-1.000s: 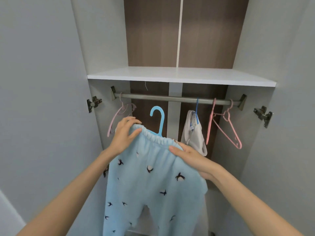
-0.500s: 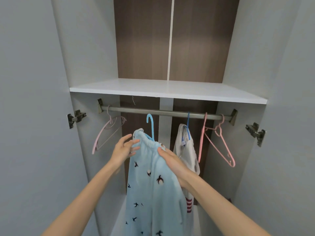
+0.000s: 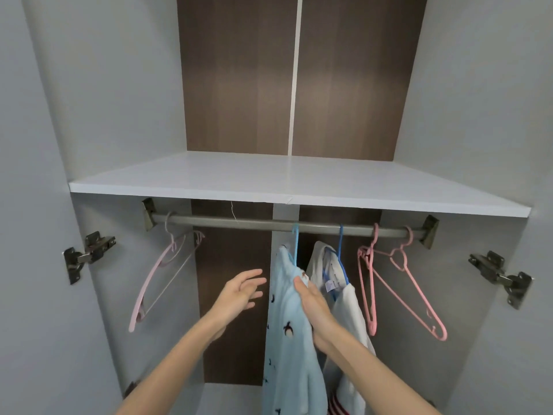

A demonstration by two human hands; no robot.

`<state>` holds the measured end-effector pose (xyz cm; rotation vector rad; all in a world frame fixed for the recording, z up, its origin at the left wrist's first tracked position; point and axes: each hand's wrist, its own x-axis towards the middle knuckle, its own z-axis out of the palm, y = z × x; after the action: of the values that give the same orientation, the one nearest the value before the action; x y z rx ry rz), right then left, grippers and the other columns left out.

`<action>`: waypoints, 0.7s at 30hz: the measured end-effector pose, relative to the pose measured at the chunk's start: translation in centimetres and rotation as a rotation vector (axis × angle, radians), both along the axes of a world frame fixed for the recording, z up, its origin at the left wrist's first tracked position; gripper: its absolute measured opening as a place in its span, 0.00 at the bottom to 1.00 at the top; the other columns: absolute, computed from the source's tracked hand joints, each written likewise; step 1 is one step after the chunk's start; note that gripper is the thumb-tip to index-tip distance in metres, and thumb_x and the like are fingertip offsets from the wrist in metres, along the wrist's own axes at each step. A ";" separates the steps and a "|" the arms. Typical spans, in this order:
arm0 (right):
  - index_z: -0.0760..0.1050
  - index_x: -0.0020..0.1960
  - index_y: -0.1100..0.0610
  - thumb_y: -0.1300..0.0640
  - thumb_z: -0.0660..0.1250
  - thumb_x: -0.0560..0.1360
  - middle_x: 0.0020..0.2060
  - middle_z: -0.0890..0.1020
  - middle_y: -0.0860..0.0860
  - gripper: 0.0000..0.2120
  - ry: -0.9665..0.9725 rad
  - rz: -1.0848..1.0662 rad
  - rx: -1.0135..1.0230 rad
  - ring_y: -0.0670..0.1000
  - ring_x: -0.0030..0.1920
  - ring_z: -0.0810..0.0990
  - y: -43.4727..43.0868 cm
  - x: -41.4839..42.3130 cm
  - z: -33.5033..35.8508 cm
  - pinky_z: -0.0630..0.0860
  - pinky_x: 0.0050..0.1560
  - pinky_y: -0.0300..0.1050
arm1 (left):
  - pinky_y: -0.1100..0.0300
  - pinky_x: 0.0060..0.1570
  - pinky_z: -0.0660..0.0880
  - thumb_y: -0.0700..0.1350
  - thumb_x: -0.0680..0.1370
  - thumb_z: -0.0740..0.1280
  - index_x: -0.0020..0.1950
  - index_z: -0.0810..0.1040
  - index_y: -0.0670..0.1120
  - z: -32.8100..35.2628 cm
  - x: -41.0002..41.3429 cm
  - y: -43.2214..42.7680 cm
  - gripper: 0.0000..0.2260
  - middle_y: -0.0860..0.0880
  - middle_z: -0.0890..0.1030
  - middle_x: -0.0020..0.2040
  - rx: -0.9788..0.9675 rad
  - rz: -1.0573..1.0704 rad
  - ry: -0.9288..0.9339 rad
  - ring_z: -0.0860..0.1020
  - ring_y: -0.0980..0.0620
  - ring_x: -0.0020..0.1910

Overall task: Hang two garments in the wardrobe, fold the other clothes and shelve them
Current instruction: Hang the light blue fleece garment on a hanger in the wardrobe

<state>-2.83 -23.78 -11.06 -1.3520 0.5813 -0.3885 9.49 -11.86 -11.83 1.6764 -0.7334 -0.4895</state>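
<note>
Light blue fleece trousers with a penguin print (image 3: 287, 339) hang from a light blue hanger (image 3: 295, 244) hooked over the grey rod (image 3: 239, 223) of the wardrobe. My left hand (image 3: 242, 290) hovers just left of the trousers with fingers spread, touching nothing. My right hand (image 3: 312, 304) lies flat against the right side of the trousers near the waistband, fingers straight; its thumb is hidden. Right beside it a white garment (image 3: 348, 310) hangs on a darker blue hanger (image 3: 340, 244).
Two pink hangers (image 3: 413, 292) hang bare at the right end of the rod, pale pink ones (image 3: 155, 280) at the left end. A white shelf (image 3: 269, 181) spans the wardrobe above the rod. Door hinges (image 3: 89, 256) stick out on both side walls.
The hanger with the trousers went up onto the rod. My left hand let go of the waistband and drew off to the left. The view tilted upward.
</note>
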 end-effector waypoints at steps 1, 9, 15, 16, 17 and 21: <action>0.59 0.75 0.51 0.45 0.57 0.81 0.67 0.72 0.55 0.25 0.004 -0.027 -0.015 0.56 0.64 0.73 -0.4 0.6 0.1 0.69 0.68 0.56 | 0.70 0.45 0.76 0.45 0.82 0.57 0.64 0.70 0.56 -0.1 0.5 -0.6 0.12 0.58 0.78 0.58 0.008 -0.025 0.003 0.78 0.63 0.51; 0.55 0.77 0.53 0.45 0.56 0.81 0.73 0.66 0.54 0.27 -0.022 -0.110 -0.077 0.55 0.72 0.65 -3.3 5.1 0.9 0.62 0.73 0.55 | 0.70 0.44 0.75 0.45 0.82 0.57 0.70 0.68 0.51 -0.1 3.0 -3.5 0.16 0.55 0.76 0.62 0.029 -0.159 0.018 0.77 0.61 0.53; 0.53 0.77 0.54 0.47 0.54 0.82 0.74 0.64 0.54 0.27 0.010 -0.125 -0.118 0.54 0.73 0.64 -4.2 7.6 -0.1 0.60 0.74 0.54 | 0.71 0.44 0.75 0.43 0.82 0.57 0.72 0.66 0.49 -0.1 4.3 -3.9 0.17 0.52 0.74 0.66 0.045 -0.209 0.003 0.76 0.57 0.57; 0.54 0.77 0.54 0.47 0.54 0.82 0.74 0.64 0.54 0.26 0.021 -0.126 -0.127 0.54 0.73 0.64 -4.3 7.9 -0.5 0.60 0.74 0.54 | 0.71 0.45 0.75 0.43 0.82 0.57 0.72 0.66 0.49 -0.2 4.5 -3.8 0.17 0.52 0.74 0.66 0.047 -0.218 0.004 0.76 0.57 0.57; 0.54 0.77 0.54 0.46 0.53 0.82 0.74 0.64 0.54 0.26 0.034 -0.129 -0.133 0.54 0.73 0.63 -4.4 8.2 -0.8 0.59 0.74 0.54 | 0.71 0.45 0.75 0.44 0.82 0.57 0.72 0.66 0.49 -0.3 4.6 -3.8 0.17 0.52 0.74 0.67 0.051 -0.227 0.005 0.76 0.56 0.58; 0.53 0.77 0.56 0.47 0.53 0.83 0.74 0.62 0.55 0.26 0.078 -0.155 -0.148 0.54 0.73 0.62 -4.8 9.1 -2.0 0.59 0.74 0.51 | 0.69 0.47 0.75 0.45 0.82 0.57 0.72 0.66 0.49 -1.0 4.9 -3.6 0.17 0.52 0.74 0.67 0.071 -0.252 0.010 0.76 0.56 0.58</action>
<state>6.29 -28.53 -13.03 -1.4732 0.7368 -0.5141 14.40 -15.41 -12.81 1.6539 -0.9349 -0.7079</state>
